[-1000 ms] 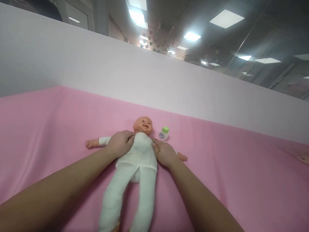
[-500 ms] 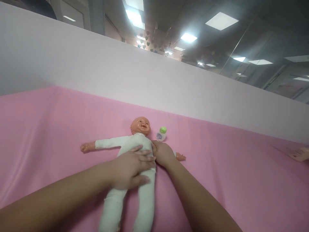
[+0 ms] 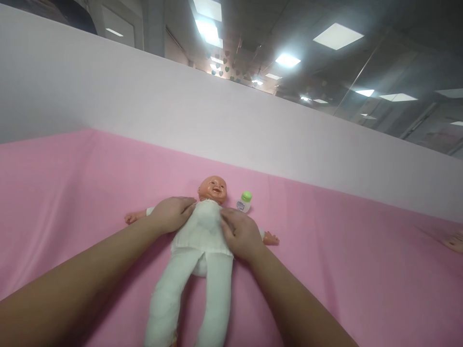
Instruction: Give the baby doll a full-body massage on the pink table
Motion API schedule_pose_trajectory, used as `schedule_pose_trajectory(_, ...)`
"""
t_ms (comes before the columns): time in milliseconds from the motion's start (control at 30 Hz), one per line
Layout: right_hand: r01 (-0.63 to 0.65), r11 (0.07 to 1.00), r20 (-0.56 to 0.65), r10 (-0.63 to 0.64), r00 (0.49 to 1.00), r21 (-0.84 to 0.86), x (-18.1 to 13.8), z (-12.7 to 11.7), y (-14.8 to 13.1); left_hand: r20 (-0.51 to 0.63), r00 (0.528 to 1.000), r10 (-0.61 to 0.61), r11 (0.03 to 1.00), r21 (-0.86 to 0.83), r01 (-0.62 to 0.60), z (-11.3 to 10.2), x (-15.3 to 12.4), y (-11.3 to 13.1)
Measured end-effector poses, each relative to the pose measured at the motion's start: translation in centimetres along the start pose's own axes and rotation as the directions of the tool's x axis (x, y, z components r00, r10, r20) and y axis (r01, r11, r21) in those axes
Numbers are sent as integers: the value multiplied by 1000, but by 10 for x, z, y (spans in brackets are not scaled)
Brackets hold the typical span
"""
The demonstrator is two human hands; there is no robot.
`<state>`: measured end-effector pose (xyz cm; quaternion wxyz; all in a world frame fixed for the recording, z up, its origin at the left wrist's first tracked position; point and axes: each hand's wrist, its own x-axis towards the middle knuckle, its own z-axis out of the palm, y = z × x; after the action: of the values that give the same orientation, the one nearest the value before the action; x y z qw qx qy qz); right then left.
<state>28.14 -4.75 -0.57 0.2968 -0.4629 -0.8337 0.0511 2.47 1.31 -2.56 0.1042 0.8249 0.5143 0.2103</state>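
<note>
A baby doll [image 3: 202, 241] in a white suit lies face up on a pink cloth [image 3: 343, 260], head away from me. My left hand [image 3: 171, 213] rests flat on the doll's shoulder and upper arm at the left, fingers stretched toward its chest. My right hand [image 3: 238, 232] lies flat on the right side of the doll's chest, covering its other upper arm. Neither hand holds anything. A small white bottle with a green cap [image 3: 245, 201] stands just right of the doll's head.
A white partition wall [image 3: 181, 111] runs along the far edge of the pink cloth. At the far right edge a part of another doll or hand [image 3: 455, 241] shows on the cloth. Ceiling lights are above.
My left hand slid from the doll's shoulder down across its belly and has returned to the shoulder. My right hand shifted slightly inward onto the chest.
</note>
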Motion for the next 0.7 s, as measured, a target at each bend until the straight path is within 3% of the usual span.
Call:
schedule_pose_trajectory(100, 341, 919, 50, -357, 933, 196, -12, -3, -33, 37, 997, -73, 997, 31, 72, 1, 2, -4)
schedule_pose_trajectory(200, 489, 799, 163, -566, 808, 351, -24, -2, -61, 62, 995, -80, 996, 40, 78, 3, 3, -1)
schedule_pose_trajectory(233, 499, 789, 193, -586, 787, 358, -26, -1, -65, 66, 995, -79, 996, 43, 76, 4, 3, 1)
schedule_pose_trajectory(300, 473, 818, 267, -560, 784, 327, -27, 3, -65, 72, 995, -73, 996, 50, 70, 5, 2, 4)
schedule_pose_trajectory(467, 284, 950, 435, -313, 844, 132, -12, 2, -39, 87, 996, -31, 997, 74, 24, 8, 1, 8)
schedule_pose_trajectory(600, 171, 984, 446, -172, 878, 44, 1, 0, -14, 78, 997, -25, 997, 80, 19, 8, 0, 9)
schedule_pose_trajectory(700, 49, 999, 390, -48, 920, 7, 6, 1, 3, 73, 997, 12, 996, 82, -18, 7, -1, 10)
